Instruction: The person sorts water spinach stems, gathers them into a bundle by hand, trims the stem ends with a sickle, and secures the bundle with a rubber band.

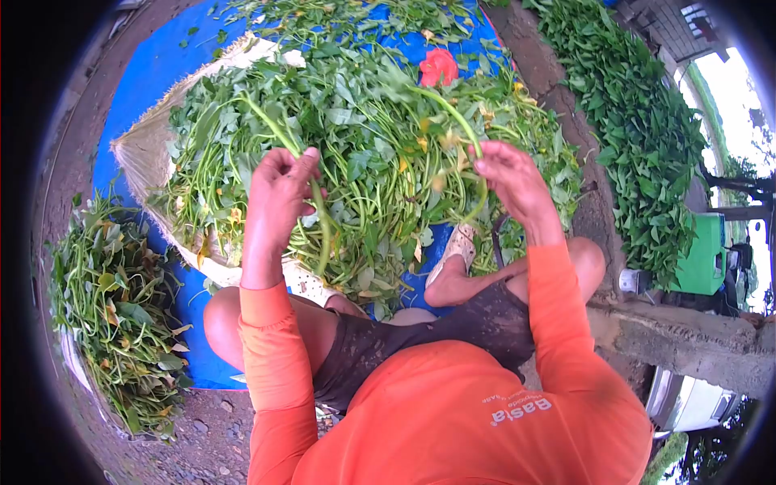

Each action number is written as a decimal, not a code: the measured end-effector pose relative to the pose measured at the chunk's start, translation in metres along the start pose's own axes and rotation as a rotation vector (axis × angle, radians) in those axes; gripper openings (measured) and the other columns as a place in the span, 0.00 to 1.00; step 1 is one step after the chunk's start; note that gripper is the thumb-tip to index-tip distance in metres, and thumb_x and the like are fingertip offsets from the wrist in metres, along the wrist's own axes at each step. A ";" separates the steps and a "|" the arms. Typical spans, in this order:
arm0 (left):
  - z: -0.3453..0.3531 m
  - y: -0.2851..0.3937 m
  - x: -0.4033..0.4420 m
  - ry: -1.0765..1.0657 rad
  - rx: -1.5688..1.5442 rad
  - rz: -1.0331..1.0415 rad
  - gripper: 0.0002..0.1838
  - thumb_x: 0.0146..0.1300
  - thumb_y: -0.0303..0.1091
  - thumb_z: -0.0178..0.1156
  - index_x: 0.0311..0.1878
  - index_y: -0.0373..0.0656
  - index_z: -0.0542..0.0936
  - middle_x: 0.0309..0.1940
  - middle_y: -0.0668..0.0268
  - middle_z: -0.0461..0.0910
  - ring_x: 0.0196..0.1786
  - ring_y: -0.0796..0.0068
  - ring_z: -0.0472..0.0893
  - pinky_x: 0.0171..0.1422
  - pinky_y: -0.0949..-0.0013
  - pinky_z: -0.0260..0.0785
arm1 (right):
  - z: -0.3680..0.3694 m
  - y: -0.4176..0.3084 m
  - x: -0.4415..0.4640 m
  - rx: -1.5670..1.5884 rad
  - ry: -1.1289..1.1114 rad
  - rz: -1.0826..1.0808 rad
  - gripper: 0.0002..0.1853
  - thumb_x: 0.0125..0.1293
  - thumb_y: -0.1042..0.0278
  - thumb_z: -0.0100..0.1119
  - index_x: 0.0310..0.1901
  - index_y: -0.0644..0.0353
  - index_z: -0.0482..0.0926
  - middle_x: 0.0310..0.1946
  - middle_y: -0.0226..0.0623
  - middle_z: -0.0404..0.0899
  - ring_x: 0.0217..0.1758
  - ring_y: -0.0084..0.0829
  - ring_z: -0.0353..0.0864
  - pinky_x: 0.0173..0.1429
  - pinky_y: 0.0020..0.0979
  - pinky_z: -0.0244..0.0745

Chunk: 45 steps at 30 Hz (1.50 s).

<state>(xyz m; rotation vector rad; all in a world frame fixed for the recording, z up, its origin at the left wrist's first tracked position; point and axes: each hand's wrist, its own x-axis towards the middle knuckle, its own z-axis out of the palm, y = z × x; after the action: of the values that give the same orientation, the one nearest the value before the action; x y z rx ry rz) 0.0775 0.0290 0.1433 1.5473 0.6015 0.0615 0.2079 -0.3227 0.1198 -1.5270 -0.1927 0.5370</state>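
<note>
The left hand (279, 194) was closed to a pinch, thumb against curled fingers, on a left stem (271, 121); the right hand (515, 179) gripped a right stem (457, 117) between thumb and fingertips, its other fingers loosely bent. Both stems were up over the leafy pile (356, 170), which lay on the blue tarp (149, 61) between its near and far edges and reached its right edge. The left stem's long axis ran from the far left down through the grip, its lower end hanging toward the tarp's near edge — fairly straight, bowing slightly below the hand. The right stem arched from the far left over to the right hand, then curved back below it. Both looked pale green, smooth and slender — the right one blurred in places, with yellowish bits beside it.
</note>
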 end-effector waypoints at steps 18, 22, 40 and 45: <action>0.042 -0.132 0.009 -0.079 0.029 -0.355 0.20 0.79 0.46 0.65 0.53 0.34 0.82 0.40 0.64 0.84 0.35 0.71 0.88 0.38 0.68 0.85 | 0.034 0.112 -0.022 0.255 0.023 0.301 0.17 0.78 0.65 0.68 0.64 0.61 0.83 0.46 0.27 0.86 0.45 0.18 0.83 0.47 0.25 0.79; 0.051 -0.151 -0.001 -0.047 -0.102 -0.390 0.17 0.79 0.46 0.65 0.46 0.39 0.83 0.33 0.70 0.79 0.30 0.77 0.84 0.33 0.73 0.78 | 0.048 0.109 -0.037 0.189 0.015 0.118 0.18 0.76 0.72 0.69 0.63 0.67 0.82 0.50 0.33 0.86 0.52 0.23 0.84 0.61 0.28 0.81; 0.078 -0.188 0.013 -0.213 -0.648 -0.393 0.15 0.81 0.54 0.63 0.53 0.53 0.83 0.38 0.76 0.85 0.37 0.81 0.83 0.41 0.75 0.78 | 0.091 0.145 -0.079 -0.309 -0.177 0.180 0.14 0.80 0.72 0.62 0.63 0.64 0.84 0.42 0.26 0.83 0.43 0.17 0.77 0.49 0.24 0.76; 0.077 -0.184 0.023 -0.277 -0.616 -0.293 0.15 0.83 0.53 0.59 0.53 0.51 0.82 0.39 0.72 0.86 0.40 0.77 0.85 0.45 0.71 0.81 | 0.084 0.162 -0.070 -0.242 -0.179 0.164 0.15 0.79 0.69 0.65 0.62 0.64 0.84 0.39 0.25 0.82 0.37 0.16 0.74 0.42 0.23 0.72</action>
<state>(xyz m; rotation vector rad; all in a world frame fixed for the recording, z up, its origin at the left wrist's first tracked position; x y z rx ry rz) 0.0667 -0.0416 -0.0439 0.8433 0.5182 -0.1744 0.0755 -0.2855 -0.0191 -1.7391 -0.2797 0.8055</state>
